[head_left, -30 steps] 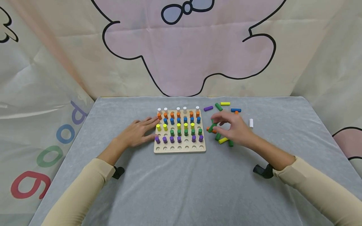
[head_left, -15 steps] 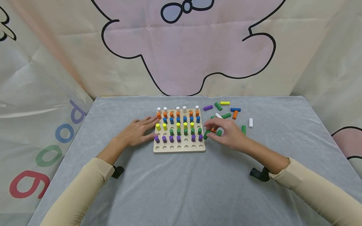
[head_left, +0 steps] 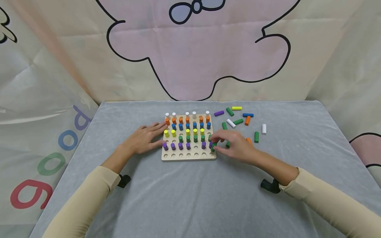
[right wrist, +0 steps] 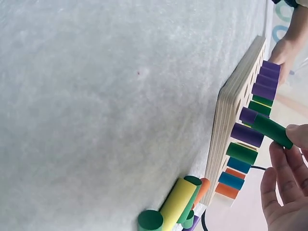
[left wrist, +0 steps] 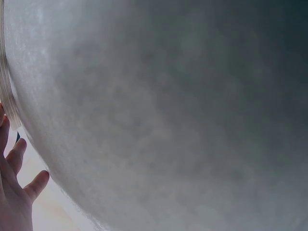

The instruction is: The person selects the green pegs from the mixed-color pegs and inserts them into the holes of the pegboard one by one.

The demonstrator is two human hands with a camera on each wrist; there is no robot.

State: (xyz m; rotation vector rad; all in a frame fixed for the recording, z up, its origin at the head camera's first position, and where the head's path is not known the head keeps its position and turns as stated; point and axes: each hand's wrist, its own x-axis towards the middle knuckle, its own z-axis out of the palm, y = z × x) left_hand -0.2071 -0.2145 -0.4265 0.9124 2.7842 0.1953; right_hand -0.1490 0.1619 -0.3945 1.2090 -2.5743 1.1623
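A wooden pegboard [head_left: 189, 159] carries rows of white, orange, blue, yellow, green and purple pegs. My left hand [head_left: 144, 139] rests at its left edge, fingers outstretched and touching the wood. In the left wrist view, only part of that left hand [left wrist: 17, 202] and the board's side [left wrist: 6, 91] show. My right hand [head_left: 236, 144] pinches a green peg [head_left: 213, 147] over the board's right side, near the end of the purple row. The right wrist view has this green peg [right wrist: 273, 130] tilted between thumb and fingers, in front of the standing purple pegs.
Loose pegs lie on the grey cloth [head_left: 190, 198] right of the board, among them a purple peg [head_left: 219, 113], a yellow peg [head_left: 236, 108], a blue peg [head_left: 248, 115] and a white peg [head_left: 264, 129]. More green and orange ones lie partly behind my right hand.
My right hand has moved left from the loose pegs to the board's right side, carrying the green peg. My left hand stays at the left edge.
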